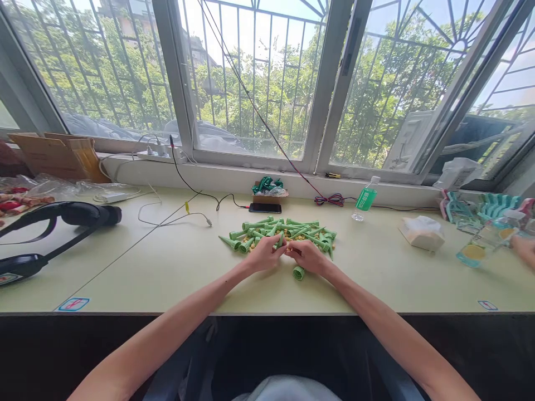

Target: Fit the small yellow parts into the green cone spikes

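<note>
My left hand (264,253) is closed around a small green plastic cone (280,239), held upright. Close beside it, my right hand (308,255) pinches at the base of that cone; what its fingertips hold is too small to make out. Just beyond both hands lies a spread pile of green cones (261,223), with small tan pieces (288,233) scattered among them. One more green cone (298,273) rests apart on the table, below my right hand, its round ribbed opening facing me.
Behind the pile are a phone (265,208) and a small box (270,197) with green wrapping. A water bottle (365,199) and tissue pack (422,233) stand right. A black headset (58,231) and cables lie left. At the far right edge, another person's hand (524,250) is near clear bottles.
</note>
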Demonstrator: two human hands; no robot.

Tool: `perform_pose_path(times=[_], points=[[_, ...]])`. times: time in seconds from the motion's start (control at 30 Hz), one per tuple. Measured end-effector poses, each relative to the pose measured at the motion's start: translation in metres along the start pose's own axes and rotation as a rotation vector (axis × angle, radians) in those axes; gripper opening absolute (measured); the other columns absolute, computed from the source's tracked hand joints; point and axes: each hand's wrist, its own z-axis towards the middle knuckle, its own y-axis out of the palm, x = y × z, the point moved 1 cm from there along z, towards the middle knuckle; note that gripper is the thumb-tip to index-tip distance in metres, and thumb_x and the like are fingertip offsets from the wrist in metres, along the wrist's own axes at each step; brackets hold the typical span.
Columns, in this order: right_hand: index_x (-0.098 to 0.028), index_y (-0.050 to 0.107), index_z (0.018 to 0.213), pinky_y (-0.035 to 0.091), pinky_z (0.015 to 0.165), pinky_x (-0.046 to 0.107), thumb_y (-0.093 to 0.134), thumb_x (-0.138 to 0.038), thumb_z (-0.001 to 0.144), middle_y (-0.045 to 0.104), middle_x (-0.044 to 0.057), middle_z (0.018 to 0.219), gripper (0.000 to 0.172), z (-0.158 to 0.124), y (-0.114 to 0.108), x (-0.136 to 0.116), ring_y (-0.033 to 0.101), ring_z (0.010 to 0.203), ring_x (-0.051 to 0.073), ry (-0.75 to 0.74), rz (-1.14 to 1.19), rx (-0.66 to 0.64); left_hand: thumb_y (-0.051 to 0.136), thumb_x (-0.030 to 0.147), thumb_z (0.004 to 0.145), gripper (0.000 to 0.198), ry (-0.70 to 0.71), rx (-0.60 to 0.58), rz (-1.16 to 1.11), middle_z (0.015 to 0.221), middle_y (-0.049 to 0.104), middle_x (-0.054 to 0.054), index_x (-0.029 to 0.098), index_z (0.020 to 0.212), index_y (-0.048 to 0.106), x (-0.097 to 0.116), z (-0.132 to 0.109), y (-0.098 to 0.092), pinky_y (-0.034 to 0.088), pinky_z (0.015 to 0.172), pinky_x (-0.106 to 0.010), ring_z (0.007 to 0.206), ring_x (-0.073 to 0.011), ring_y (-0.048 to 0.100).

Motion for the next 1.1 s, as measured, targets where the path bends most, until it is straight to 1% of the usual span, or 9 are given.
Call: perform_pose_path(times=[0.3, 0.43, 0.57, 0.77, 0.97, 1.1], points=[[-0.017, 0.057, 0.071, 0.028, 0.056, 0.021, 0.049, -0.031, 0.091, 0.045, -0.003, 0.058, 0.026, -0.0003, -0.0011, 0.0000, 0.032, 0.055, 0.010, -0.007, 0.004, -0.009, 0.050, 0.034, 0.088, 0.020, 0.033, -0.006, 0.034, 0.056, 0.051, 0.003, 0.016, 0.081, 0.056, 0.0010, -0.0003, 0.0002, 0.034, 0.047, -0.022, 0.043, -0.0095, 0.044], [-0.017, 0.058, 0.071, 0.028, 0.055, 0.021, 0.049, -0.030, 0.092, 0.042, -0.004, 0.057, 0.026, 0.0000, -0.0005, 0.0006, 0.029, 0.055, 0.010, -0.006, -0.008, -0.016, 0.050, 0.031, 0.088, 0.019, 0.062, 0.001, 0.074, 0.056, 0.049, 0.003, 0.015, 0.081, 0.058, -0.0001, -0.0004, 0.0006, 0.032, 0.049, -0.022, 0.043, -0.0085, 0.039], [-0.017, 0.056, 0.070, 0.030, 0.056, 0.021, 0.048, -0.029, 0.092, 0.043, -0.003, 0.058, 0.027, 0.0006, -0.0013, -0.0015, 0.030, 0.056, 0.010, -0.006, -0.024, -0.018, 0.050, 0.030, 0.089, 0.018, 0.087, -0.010, 0.105, 0.056, 0.049, 0.003, 0.016, 0.082, 0.059, -0.0016, -0.0008, 0.0007, 0.031, 0.050, -0.023, 0.044, -0.0088, 0.036], [-0.017, 0.055, 0.068, 0.031, 0.056, 0.021, 0.047, -0.032, 0.093, 0.045, -0.002, 0.059, 0.030, 0.0004, -0.0033, -0.0040, 0.032, 0.056, 0.010, 0.002, -0.037, -0.036, 0.049, 0.030, 0.088, 0.018, 0.099, -0.005, 0.126, 0.057, 0.050, 0.003, 0.016, 0.084, 0.060, -0.0016, -0.0013, 0.0006, 0.033, 0.052, -0.024, 0.045, -0.0100, 0.038], [-0.017, 0.055, 0.069, 0.030, 0.056, 0.021, 0.046, -0.033, 0.094, 0.045, -0.003, 0.058, 0.030, -0.0001, -0.0006, 0.0016, 0.033, 0.055, 0.010, -0.006, -0.039, -0.036, 0.050, 0.029, 0.088, 0.017, 0.102, -0.010, 0.123, 0.057, 0.050, 0.002, 0.017, 0.084, 0.060, -0.0004, -0.0019, 0.0002, 0.034, 0.054, -0.025, 0.047, -0.0113, 0.039], [-0.018, 0.056, 0.072, 0.030, 0.056, 0.021, 0.046, -0.034, 0.094, 0.047, -0.003, 0.059, 0.030, 0.0002, -0.0002, 0.0029, 0.034, 0.056, 0.010, -0.005, -0.034, -0.035, 0.048, 0.029, 0.089, 0.018, 0.117, -0.019, 0.138, 0.060, 0.050, 0.002, 0.017, 0.085, 0.060, -0.0008, -0.0017, 0.0005, 0.034, 0.054, -0.025, 0.049, -0.0124, 0.041]])
